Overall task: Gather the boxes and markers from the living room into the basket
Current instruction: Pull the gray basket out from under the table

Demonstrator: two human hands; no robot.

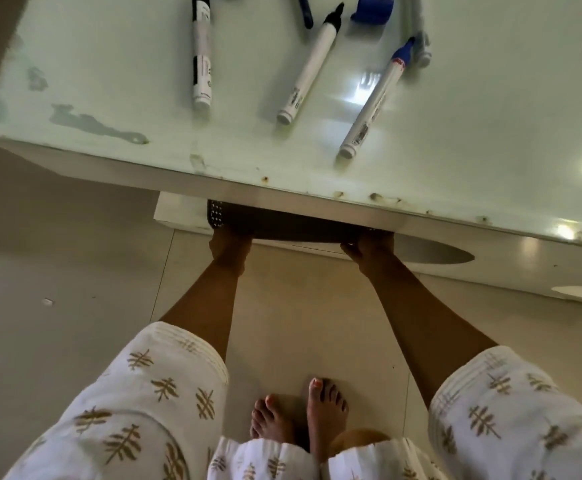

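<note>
- The white glossy counter (456, 98) fills the upper part of the view, its near edge chipped and spotted with rust marks, and bright ceiling lights mirrored in its top.
- Below it lies the pale tiled floor (57, 271), where the person stands barefoot, both arms in white sleeves printed with tan leaf shapes.
- A dark basket (282, 226) with a perforated side sits low under the counter's near edge, mostly hidden by the overhang; only its near rim and left corner show.
- The left hand (229, 245) is clasped on the left end of the basket's rim; the right hand (369, 245) is clasped on the right end. Both have their grip closed around that rim, fingers tucked partly out of sight beneath the counter.
- Three markers lie on the counter top, well apart from the basket: a black-capped marker (201, 53) at the left, a second black-capped marker (312, 64) in the middle, tilted, and a blue-capped marker (378, 98) to the right, also tilted.
- A dark blue pen (305, 10) and a grey marker (419, 32) lie further back near the top edge of the view.
- A small blue block (372, 8), partly cut off by the frame, rests between those two; what it is I cannot tell.
</note>
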